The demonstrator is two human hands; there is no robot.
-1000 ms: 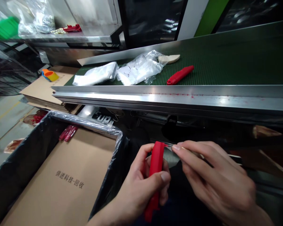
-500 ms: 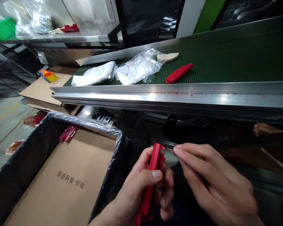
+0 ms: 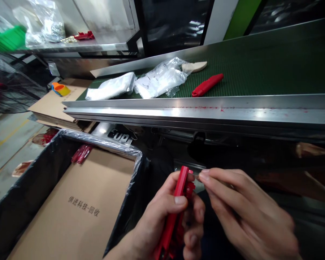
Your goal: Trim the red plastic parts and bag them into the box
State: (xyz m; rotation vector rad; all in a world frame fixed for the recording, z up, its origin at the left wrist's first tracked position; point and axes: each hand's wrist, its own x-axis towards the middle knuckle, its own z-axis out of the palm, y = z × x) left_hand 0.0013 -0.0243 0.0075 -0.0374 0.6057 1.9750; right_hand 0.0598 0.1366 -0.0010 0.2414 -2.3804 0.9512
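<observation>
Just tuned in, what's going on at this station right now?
A person holds a red plastic part upright in the left hand, below the edge of a conveyor. The right hand pinches a thin tool, too small to identify, against the part's top end. Another red piece lies on the green belt beside clear plastic bags. To the left stands a lined box with a few red pieces at its far edge.
</observation>
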